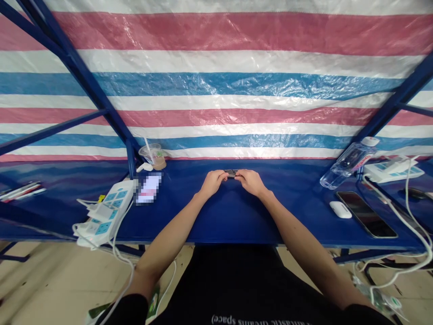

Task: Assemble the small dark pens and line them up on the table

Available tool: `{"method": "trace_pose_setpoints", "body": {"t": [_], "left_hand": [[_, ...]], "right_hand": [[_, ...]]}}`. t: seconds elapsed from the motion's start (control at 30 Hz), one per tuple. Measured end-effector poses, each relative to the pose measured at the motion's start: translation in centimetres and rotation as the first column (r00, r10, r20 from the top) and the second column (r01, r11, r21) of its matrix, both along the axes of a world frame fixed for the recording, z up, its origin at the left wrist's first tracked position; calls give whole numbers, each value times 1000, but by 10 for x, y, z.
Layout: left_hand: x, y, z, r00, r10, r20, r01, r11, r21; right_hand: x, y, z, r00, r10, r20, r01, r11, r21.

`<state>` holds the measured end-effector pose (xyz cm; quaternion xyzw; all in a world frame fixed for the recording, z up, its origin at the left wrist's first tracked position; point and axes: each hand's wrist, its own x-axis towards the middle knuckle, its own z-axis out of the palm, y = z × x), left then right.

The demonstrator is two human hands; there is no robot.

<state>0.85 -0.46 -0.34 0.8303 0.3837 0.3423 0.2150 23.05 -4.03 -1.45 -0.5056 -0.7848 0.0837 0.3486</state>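
Near the middle of the blue table (233,221), both arms reach forward and the two hands nearly meet. My left hand (214,181) is closed on the left end of some slim dark pen-like things (232,174). Their right end is in the closed fingers of my right hand (250,181). The dark things lie crosswise between the fingertips, at or just above the tabletop. Only a short middle stretch shows, so their exact kind and number are unclear.
To the left are a plastic cup with a straw (154,155), a blurred-out flat item (149,188) and a white power strip (108,212) with cables. To the right are a water bottle (348,164), a white earbud case (340,210), a phone (367,214) and another power strip (394,170).
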Motion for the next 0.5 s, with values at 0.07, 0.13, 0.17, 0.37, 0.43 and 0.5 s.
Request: {"method": "trace_pose_setpoints", "body": {"t": [0.07, 0.13, 0.17, 0.37, 0.43, 0.5], "left_hand": [[0, 0, 1, 1000, 5, -14, -4, 1000, 2], [0, -1, 2, 1000, 14, -24, -13, 1000, 7], [-1, -2, 3, 999, 24, -25, -24, 1000, 14], [-5, -5, 6, 984, 167, 55, -172, 982, 81], [-7, -5, 7, 978, 185, 97, -193, 978, 77], [-9, -3, 7, 973, 193, 125, -201, 978, 62]], "right_hand": [[-1, 0, 0, 1000, 1, 3, -1, 1000, 6], [-2, 0, 1, 1000, 5, -24, -4, 1000, 13], [-2, 1, 0, 999, 0, -53, 1, 1000, 18], [4, 10, -1, 817, -156, -555, 83, 984, -156], [9, 12, 0, 675, -175, -717, -5, 970, -241], [13, 13, 3, 547, -165, -821, -129, 952, -277]]}}
